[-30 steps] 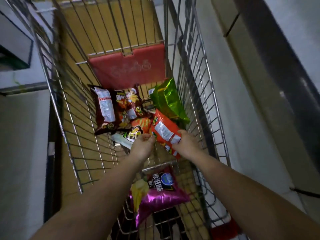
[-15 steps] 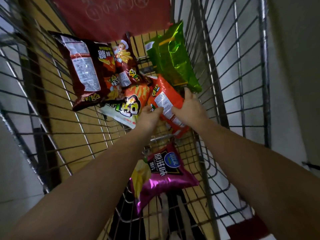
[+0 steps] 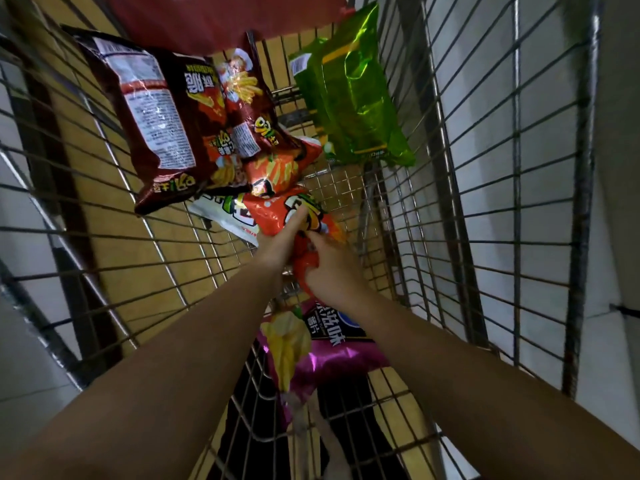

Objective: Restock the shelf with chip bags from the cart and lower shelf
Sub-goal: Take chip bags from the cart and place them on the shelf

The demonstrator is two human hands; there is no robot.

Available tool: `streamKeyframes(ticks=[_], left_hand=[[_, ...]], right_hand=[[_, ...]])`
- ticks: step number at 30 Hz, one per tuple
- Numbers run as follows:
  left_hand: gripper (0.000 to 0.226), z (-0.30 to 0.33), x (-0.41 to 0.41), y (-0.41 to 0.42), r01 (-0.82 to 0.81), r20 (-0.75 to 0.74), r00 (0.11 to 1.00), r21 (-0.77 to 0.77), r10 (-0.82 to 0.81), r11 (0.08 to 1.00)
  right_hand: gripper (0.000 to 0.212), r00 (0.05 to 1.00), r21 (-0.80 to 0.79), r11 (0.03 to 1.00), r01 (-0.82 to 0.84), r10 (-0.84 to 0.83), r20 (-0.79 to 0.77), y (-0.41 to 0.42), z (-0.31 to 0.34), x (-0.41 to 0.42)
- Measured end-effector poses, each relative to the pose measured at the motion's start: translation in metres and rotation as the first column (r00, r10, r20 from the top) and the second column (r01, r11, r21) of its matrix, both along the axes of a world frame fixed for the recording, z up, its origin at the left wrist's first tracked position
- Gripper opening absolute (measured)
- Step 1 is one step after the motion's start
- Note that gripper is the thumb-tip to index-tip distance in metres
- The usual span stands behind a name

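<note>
Two hands in the wire cart

The left hand and the right hand both grip one orange chip bag (fingers curled round it).

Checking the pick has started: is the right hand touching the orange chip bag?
Touching. In the head view the right hand has fingers curled round the near end of the orange chip bag, with no gap.

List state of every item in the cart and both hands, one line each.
orange chip bag: gripped by both hands
left hand: gripping the orange bag
right hand: gripping its near end
dark red chip bag: lying loose, back side up
green chip bag: leaning at the cart's far end
purple chip bag: lying loose under the forearms
cart: holding bags
</note>
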State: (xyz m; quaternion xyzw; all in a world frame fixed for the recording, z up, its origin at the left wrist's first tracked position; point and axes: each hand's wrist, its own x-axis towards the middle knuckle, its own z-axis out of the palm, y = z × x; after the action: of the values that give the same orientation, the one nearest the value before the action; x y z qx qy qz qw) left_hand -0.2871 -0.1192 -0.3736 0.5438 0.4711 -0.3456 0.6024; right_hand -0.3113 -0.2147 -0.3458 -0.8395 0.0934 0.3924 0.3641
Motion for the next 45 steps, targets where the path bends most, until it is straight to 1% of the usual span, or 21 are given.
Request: streamKeyframes(ticks=[2, 5, 9, 10, 12, 14, 16, 17, 19, 21, 23, 25, 28, 30, 32, 34, 36, 38, 41, 42, 45], left_hand=[[0.078, -0.005, -0.003, 0.000, -0.019, -0.004, 1.000, 0.043, 0.019, 0.999], [0.085, -0.011, -0.005, -0.003, -0.018, 0.008, 1.000, 0.091, 0.017, 0.996], [0.079, -0.011, -0.004, -0.007, 0.002, 0.001, 1.000, 0.153, -0.002, 0.988], [0.079, -0.010, -0.003, -0.006, 0.001, 0.006, 1.000, 0.165, -0.002, 0.986], [0.077, -0.004, -0.001, -0.004, 0.011, 0.040, 0.999, 0.175, -0.019, 0.985], [0.058, 0.003, 0.004, -0.001, 0.020, 0.109, 0.993, 0.148, -0.036, 0.989], [0.035, 0.014, 0.012, 0.000, 0.024, 0.177, 0.983, 0.101, -0.042, 0.995], [0.031, 0.021, 0.016, -0.001, 0.019, 0.204, 0.978, 0.076, -0.034, 0.997], [0.035, 0.029, 0.023, 0.000, 0.027, 0.254, 0.966, 0.059, -0.041, 0.998], [0.051, 0.033, 0.029, 0.002, 0.089, 0.304, 0.946, 0.081, -0.110, 0.993], [0.066, 0.037, 0.034, 0.005, 0.127, 0.339, 0.926, 0.137, -0.167, 0.982], [0.074, 0.037, 0.041, 0.008, 0.101, 0.367, 0.914, 0.207, -0.173, 0.973], [0.074, 0.041, 0.051, 0.009, 0.036, 0.417, 0.894, 0.299, -0.164, 0.954], [0.077, 0.043, 0.054, 0.010, 0.007, 0.449, 0.877, 0.345, -0.171, 0.939], [0.080, 0.044, 0.054, 0.013, -0.008, 0.463, 0.866, 0.388, -0.188, 0.922], [0.082, 0.045, 0.053, 0.016, -0.027, 0.461, 0.869, 0.408, -0.180, 0.913], [0.084, 0.043, 0.051, 0.018, -0.023, 0.449, 0.873, 0.428, -0.190, 0.903], [0.086, 0.042, 0.048, 0.016, -0.012, 0.442, 0.873, 0.445, -0.208, 0.895], [0.089, 0.042, 0.044, 0.011, -0.022, 0.418, 0.881, 0.500, -0.219, 0.866], [0.089, 0.042, 0.043, 0.009, -0.031, 0.417, 0.883, 0.511, -0.216, 0.859], [0.088, 0.043, 0.040, 0.008, -0.031, 0.414, 0.885, 0.510, -0.214, 0.859]], right_hand=[[0.039, 0.967, 0.131, 0.961, 0.242, -0.227, -0.115, -0.008, -0.002, 0.003], [0.028, 0.857, 0.161, 0.849, 0.503, -0.464, -0.226, -0.023, -0.013, 0.007], [0.036, 0.627, 0.175, 0.619, 0.765, -0.656, -0.420, -0.032, -0.022, 0.006], [0.035, 0.629, 0.142, 0.629, 0.764, -0.677, -0.383, -0.032, -0.024, 0.004], [0.029, 0.758, 0.044, 0.767, 0.641, -0.623, -0.193, -0.036, -0.028, 0.003], [0.032, 0.848, 0.010, 0.849, 0.528, -0.527, -0.048, -0.038, -0.022, 0.006], [0.042, 0.859, 0.080, 0.856, 0.511, -0.510, -0.037, -0.039, -0.017, 0.012], [0.044, 0.861, 0.110, 0.854, 0.509, -0.506, -0.052, -0.038, -0.013, 0.016], [0.043, 0.872, 0.142, 0.860, 0.489, -0.483, -0.077, -0.034, -0.009, 0.022], [0.041, 0.871, 0.166, 0.855, 0.492, -0.482, -0.097, -0.031, -0.007, 0.029], [0.037, 0.885, 0.183, 0.867, 0.463, -0.462, -0.052, -0.032, -0.005, 0.040], [0.036, 0.897, 0.137, 0.903, 0.407, -0.423, 0.126, -0.035, -0.001, 0.057], [0.048, 0.849, -0.026, 0.932, 0.363, -0.319, 0.422, -0.042, 0.008, 0.090], [0.058, 0.826, -0.086, 0.937, 0.339, -0.253, 0.503, -0.048, 0.011, 0.111], [0.070, 0.847, -0.110, 0.940, 0.323, -0.235, 0.476, -0.053, 0.008, 0.130], [0.082, 0.883, -0.097, 0.939, 0.330, -0.271, 0.383, -0.056, 0.000, 0.141], [0.085, 0.910, -0.072, 0.943, 0.324, -0.290, 0.296, -0.055, -0.009, 0.145], [0.082, 0.941, -0.110, 0.965, 0.240, -0.203, 0.271, -0.046, -0.014, 0.140], [0.085, 0.949, -0.279, 0.954, 0.105, -0.013, 0.315, -0.032, -0.019, 0.131], [0.089, 0.950, -0.289, 0.952, 0.105, -0.010, 0.313, -0.029, -0.020, 0.129], [0.099, 0.954, -0.172, 0.964, 0.205, -0.157, 0.257, -0.029, -0.024, 0.128]])
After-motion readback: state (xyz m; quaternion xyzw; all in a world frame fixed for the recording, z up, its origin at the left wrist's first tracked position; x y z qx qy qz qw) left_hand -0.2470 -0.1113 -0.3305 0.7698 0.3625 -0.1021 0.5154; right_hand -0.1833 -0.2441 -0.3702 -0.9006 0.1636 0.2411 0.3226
